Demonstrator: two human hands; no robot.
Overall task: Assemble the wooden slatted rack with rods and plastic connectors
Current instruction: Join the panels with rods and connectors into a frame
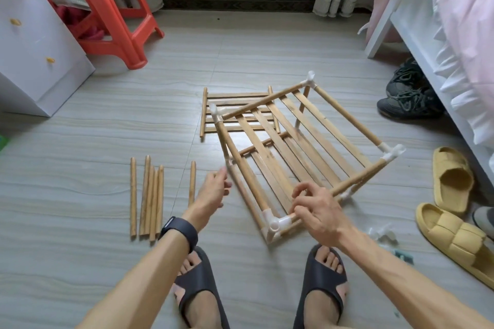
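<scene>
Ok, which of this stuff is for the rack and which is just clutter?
For the job:
partly built rack
spare slatted panel
loose rods
spare white connectors

Lying about:
orange stool
yellow slippers
dark sneakers
white drawer cabinet

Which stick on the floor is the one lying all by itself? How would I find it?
Start at the orange stool in the far left corner and come down the grey floor toward the person's left hand. Beside that hand's wrist lies a bundle of loose rods. The lone rod lies just right of them with a gap between, partly behind the wrist.
</scene>
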